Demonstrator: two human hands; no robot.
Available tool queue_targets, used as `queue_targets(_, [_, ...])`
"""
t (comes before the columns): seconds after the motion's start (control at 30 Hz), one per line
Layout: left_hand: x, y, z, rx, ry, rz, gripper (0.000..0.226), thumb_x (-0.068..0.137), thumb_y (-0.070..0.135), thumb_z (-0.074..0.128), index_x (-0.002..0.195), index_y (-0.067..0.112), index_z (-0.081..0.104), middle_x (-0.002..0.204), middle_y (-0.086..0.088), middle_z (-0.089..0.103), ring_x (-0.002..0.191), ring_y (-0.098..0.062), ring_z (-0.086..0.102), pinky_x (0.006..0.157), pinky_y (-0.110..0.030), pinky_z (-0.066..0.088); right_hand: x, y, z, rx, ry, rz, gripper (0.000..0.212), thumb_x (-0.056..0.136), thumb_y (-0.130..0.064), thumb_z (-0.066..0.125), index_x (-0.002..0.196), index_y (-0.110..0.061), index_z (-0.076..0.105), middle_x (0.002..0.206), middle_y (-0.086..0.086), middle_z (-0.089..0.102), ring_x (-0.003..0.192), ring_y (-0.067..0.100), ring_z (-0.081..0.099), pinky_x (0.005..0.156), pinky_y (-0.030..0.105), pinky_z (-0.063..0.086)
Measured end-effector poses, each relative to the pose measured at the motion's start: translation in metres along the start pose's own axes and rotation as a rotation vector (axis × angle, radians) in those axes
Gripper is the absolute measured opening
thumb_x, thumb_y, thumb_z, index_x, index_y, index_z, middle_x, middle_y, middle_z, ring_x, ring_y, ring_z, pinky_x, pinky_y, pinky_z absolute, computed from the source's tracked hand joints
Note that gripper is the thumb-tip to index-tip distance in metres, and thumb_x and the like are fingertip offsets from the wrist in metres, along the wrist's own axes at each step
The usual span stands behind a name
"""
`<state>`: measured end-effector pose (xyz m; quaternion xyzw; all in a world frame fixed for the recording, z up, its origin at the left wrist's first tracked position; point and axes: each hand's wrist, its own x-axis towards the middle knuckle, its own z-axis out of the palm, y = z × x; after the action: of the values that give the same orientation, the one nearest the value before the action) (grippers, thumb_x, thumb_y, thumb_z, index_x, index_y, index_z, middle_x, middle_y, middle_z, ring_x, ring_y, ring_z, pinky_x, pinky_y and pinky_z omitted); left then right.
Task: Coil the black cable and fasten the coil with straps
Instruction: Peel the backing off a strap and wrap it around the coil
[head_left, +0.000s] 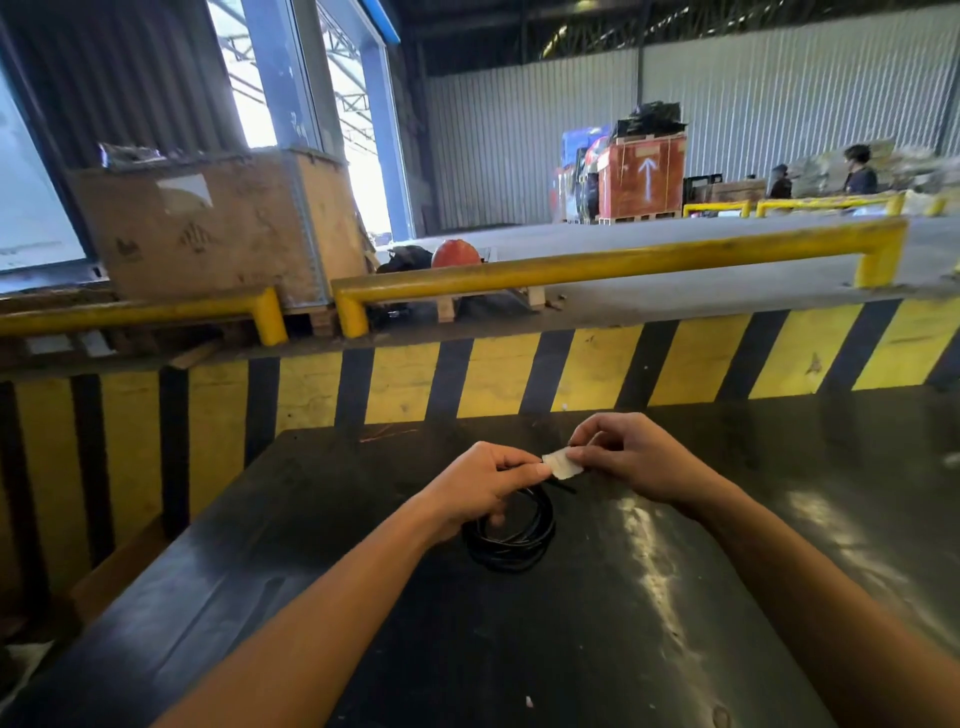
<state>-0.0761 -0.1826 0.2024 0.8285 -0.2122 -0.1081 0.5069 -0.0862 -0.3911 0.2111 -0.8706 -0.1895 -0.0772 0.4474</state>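
Note:
The black cable (514, 545) is wound into a small round coil that hangs from my left hand (480, 480) and rests on the black table (649, 623). That hand grips the coil's upper side, and its thumb touches a short white strap (563, 464). My right hand (631, 454) pinches the strap's other end between thumb and fingers, just right of the coil's top. A short cable end (563, 487) pokes out under the strap. Where the strap meets the cable is hidden by my fingers.
A yellow-and-black striped barrier (519, 374) stands just behind the table. Yellow guard rails (623, 265), a big cardboard crate (218, 228) and a red crate (641, 174) lie beyond. Two people (860, 169) stand far off at the right.

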Motion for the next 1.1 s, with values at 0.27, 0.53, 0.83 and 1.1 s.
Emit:
queue_targets(0.27, [0.001,0.008,-0.005,-0.031,0.082,0.023,0.018,0.092,0.030,0.058,0.102,0.023,0.070,0.084,-0.014,0.053,0.049,-0.008,0.040,0.045,-0.020,0.038,0.000,-0.008,0.004,-0.257,0.057,-0.136,0.038,0.084,-0.035,0.065,0.120,-0.024,0.058,0.109,-0.010,0.058,0.097,0.004,0.057,0.078,0.014,0.044])
queue_targets(0.53, [-0.002,0.015,0.000,0.038,0.058,0.091,0.017,0.092,0.028,0.058,0.096,0.022,0.073,0.078,-0.008,0.058,0.050,-0.008,0.043,0.043,-0.022,0.036,-0.002,-0.006,0.007,-0.211,-0.087,-0.227,0.025,0.091,-0.023,0.057,0.114,-0.018,0.067,0.114,-0.001,0.067,0.101,0.004,0.061,0.087,0.019,0.049])
queue_targets(0.83, [-0.004,0.017,-0.002,0.087,0.002,0.133,0.016,0.091,0.025,0.059,0.091,0.018,0.074,0.078,-0.012,0.056,0.050,-0.012,0.039,0.044,-0.023,0.034,-0.007,0.010,-0.001,0.231,0.047,-0.070,0.018,0.089,-0.019,0.059,0.093,-0.012,0.074,0.094,0.014,0.072,0.091,0.029,0.065,0.087,0.043,0.050])
queue_targets(1.1, [-0.005,0.009,0.008,-0.009,0.105,0.155,0.017,0.092,0.022,0.058,0.089,0.014,0.072,0.066,-0.014,0.048,0.044,-0.009,0.038,0.041,-0.020,0.035,-0.005,-0.002,0.008,0.548,0.254,0.088,0.018,0.099,-0.016,0.040,0.098,-0.006,0.055,0.085,0.011,0.067,0.060,0.009,0.068,0.056,0.019,0.054])
